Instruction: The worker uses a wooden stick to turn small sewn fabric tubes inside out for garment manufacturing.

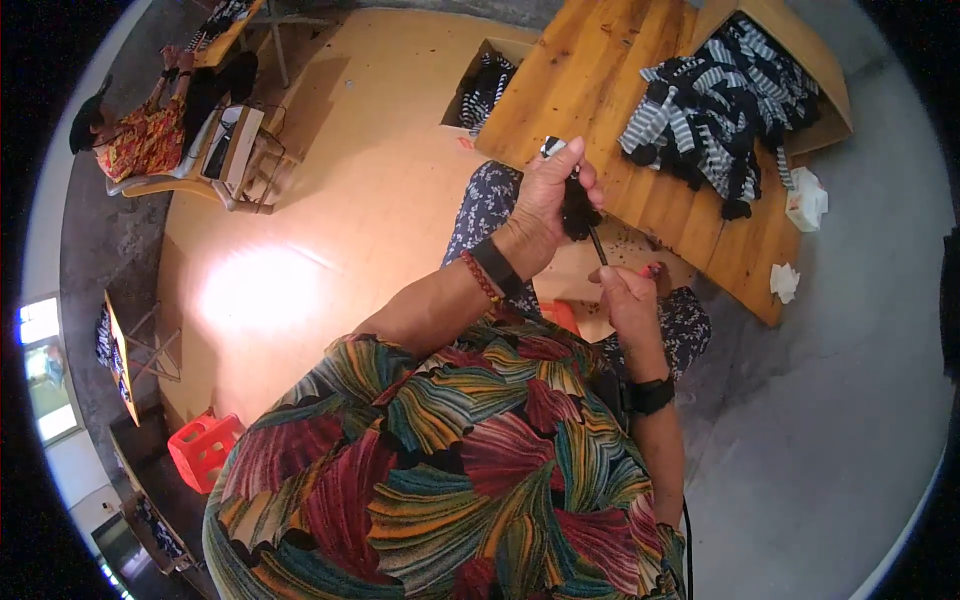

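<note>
My left hand (545,195) is closed around a black knitted piece (578,210) that has a white patch at its upper end, raised over my lap. From the lower end of this piece a thin dark strand (600,245) runs tight to my right hand (630,298). The fingers of my right hand are pinched on that strand. A small red thing (650,270) shows beside the right fingers; its kind is hard to make out. The left palm hides part of the knitted piece.
On the wooden table (560,75) a cardboard box (830,90) lies tipped, spilling black and grey-striped knitwear (710,110). A white packet (806,200) and crumpled tissue (785,283) lie by its edge. Another box (490,85) stands left. A person (145,140) sits far left; a red stool (205,450) stands nearer.
</note>
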A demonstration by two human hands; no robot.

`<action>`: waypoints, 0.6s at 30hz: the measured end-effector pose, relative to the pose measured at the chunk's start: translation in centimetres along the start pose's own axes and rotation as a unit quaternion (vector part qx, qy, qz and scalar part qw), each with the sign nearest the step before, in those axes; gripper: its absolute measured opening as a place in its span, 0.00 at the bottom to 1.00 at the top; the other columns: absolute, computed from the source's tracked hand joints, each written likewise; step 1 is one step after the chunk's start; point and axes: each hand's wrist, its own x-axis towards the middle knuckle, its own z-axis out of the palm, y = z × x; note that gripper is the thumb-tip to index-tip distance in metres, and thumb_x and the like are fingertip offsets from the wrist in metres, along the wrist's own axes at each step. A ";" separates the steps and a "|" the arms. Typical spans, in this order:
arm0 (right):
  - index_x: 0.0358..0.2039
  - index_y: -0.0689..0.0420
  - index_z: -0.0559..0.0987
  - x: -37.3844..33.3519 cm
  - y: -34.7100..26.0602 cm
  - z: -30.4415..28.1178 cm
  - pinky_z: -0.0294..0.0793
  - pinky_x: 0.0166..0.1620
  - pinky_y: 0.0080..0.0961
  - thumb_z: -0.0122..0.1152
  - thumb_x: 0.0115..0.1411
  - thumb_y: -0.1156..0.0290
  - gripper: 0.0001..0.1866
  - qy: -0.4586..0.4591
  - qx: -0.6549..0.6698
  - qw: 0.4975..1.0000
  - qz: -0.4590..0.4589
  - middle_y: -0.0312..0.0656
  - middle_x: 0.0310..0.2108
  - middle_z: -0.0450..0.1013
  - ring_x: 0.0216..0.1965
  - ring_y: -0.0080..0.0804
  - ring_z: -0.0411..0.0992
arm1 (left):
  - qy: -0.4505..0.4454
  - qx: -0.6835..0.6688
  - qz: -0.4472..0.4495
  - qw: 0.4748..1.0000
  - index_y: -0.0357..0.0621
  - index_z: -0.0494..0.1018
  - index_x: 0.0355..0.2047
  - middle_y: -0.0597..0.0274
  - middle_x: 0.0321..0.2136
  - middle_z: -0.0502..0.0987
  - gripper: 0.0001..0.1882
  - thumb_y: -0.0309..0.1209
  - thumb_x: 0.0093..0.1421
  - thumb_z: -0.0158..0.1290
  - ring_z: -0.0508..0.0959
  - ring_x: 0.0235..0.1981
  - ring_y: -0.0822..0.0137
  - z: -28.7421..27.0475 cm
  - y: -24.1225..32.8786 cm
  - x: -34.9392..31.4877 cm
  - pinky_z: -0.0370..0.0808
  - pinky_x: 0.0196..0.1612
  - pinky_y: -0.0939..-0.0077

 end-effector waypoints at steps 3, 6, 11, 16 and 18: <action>0.27 0.66 0.75 0.6 0.5 0.3 0.64 0.27 0.18 0.48 0.57 0.66 0.15 0.003 -0.030 1.000 0.008 0.34 0.19 0.69 0.23 0.18 0.64 | 0.021 0.011 0.013 1.000 0.47 0.63 0.21 0.64 0.14 0.67 0.13 0.40 0.53 0.52 0.69 0.12 0.67 0.4 0.0 0.0 0.70 0.16 0.73; 0.26 0.66 0.75 0.9 0.3 0.8 0.63 0.26 0.18 0.47 0.57 0.66 0.15 0.001 0.015 1.000 -0.002 0.33 0.18 0.68 0.21 0.19 0.62 | 0.034 -0.002 0.015 0.999 0.47 0.63 0.20 0.64 0.14 0.67 0.14 0.40 0.53 0.52 0.70 0.12 0.67 0.5 0.2 0.0 0.70 0.16 0.73; 0.26 0.65 0.75 1.4 0.4 1.3 0.60 0.24 0.16 0.47 0.57 0.65 0.15 0.003 0.054 0.999 -0.004 0.32 0.17 0.66 0.20 0.17 0.59 | 0.006 0.030 0.014 0.999 0.48 0.62 0.23 0.64 0.15 0.67 0.12 0.40 0.57 0.47 0.71 0.16 0.65 0.3 0.4 0.2 0.71 0.20 0.74; 0.24 0.62 0.74 1.6 -0.4 1.3 0.53 0.18 0.14 0.46 0.58 0.66 0.14 -0.045 0.139 0.989 0.024 0.28 0.12 0.59 0.14 0.14 0.53 | -0.023 0.035 0.058 0.997 0.44 0.65 0.30 0.60 0.19 0.71 0.12 0.40 0.56 0.48 0.74 0.20 0.62 0.5 0.7 0.0 0.74 0.25 0.71; 0.24 0.62 0.73 1.0 -0.9 0.5 0.49 0.16 0.13 0.45 0.58 0.66 0.14 -0.056 0.170 0.983 0.045 0.27 0.11 0.56 0.12 0.13 0.51 | -0.036 0.051 0.057 0.996 0.43 0.66 0.34 0.59 0.21 0.72 0.14 0.40 0.55 0.49 0.75 0.23 0.61 1.4 1.4 -0.6 0.75 0.27 0.70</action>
